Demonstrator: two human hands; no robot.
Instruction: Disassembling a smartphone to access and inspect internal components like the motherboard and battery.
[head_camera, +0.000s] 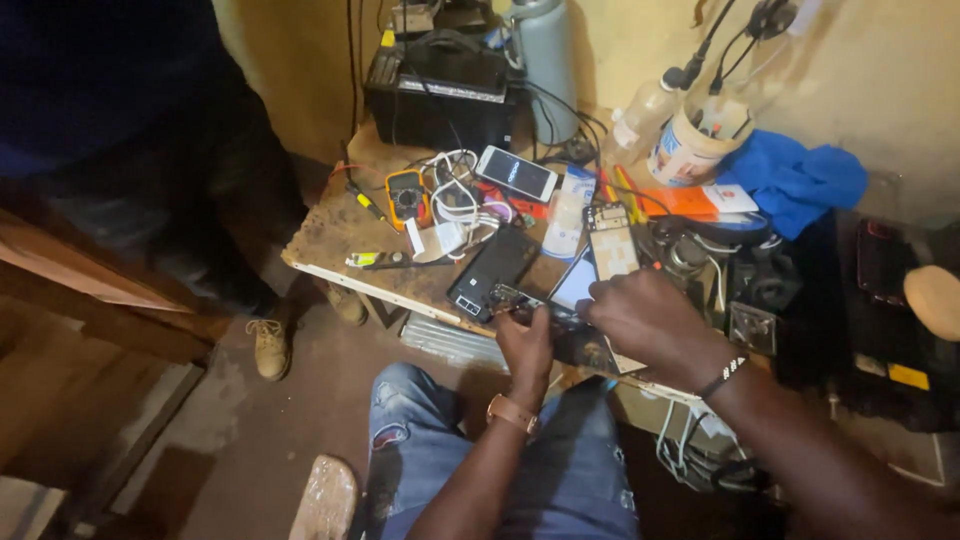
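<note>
My left hand (527, 343), with a watch at the wrist, grips a small circuit board (508, 299) at the front edge of the wooden workbench (330, 235). My right hand (648, 322), wearing a beaded bracelet, is closed over an opened phone (577, 283) just right of the board; what its fingers pinch is hidden. An opened phone frame (612, 243) lies just behind my right hand. A black phone back (492, 268) lies left of the board.
A white-screened phone (516, 173), an orange multimeter (407, 195), tangled white cables (452, 200), a black battery (440, 92), a cup of tools (690, 147) and a blue cloth (795, 178) crowd the bench. Another person stands at the left, boot (270, 345) on the floor.
</note>
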